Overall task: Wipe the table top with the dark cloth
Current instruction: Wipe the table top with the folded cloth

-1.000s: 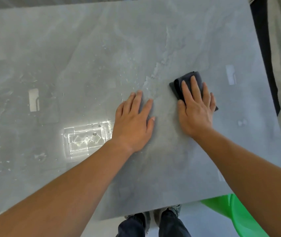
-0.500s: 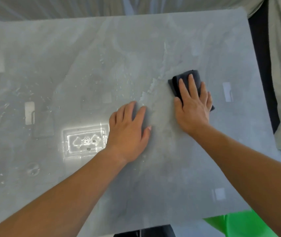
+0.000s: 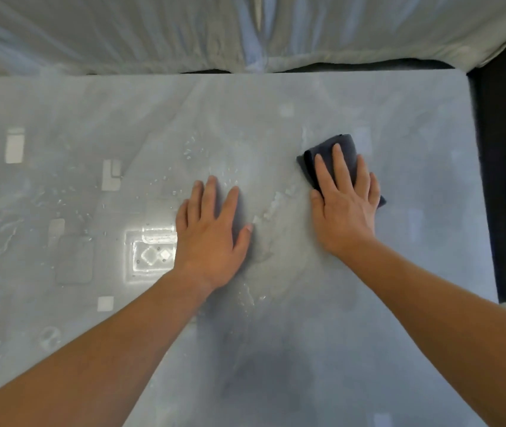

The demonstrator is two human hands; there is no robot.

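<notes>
Bench (image 3: 307,334): grey stone-look top, glossy. Left portion carries scattered water droplets (image 3: 190,149) and a bright light reflection (image 3: 150,254). Left grip (image 3: 211,235): palm down on the bare bench just right of that reflection, fingers straight and slightly spread, holding nothing. A wet streak (image 3: 271,208) lies between the two hands. Right grip (image 3: 345,208): flat, fingers straight and close together, pressing on the dark cloth (image 3: 342,146). The folded cloth lies on the bench right of centre, partly covered by the fingers. Pale fabric (image 3: 153,32) lies beyond the far edge.

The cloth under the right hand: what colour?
Dark navy, near black, plain cloth; head view.
</notes>
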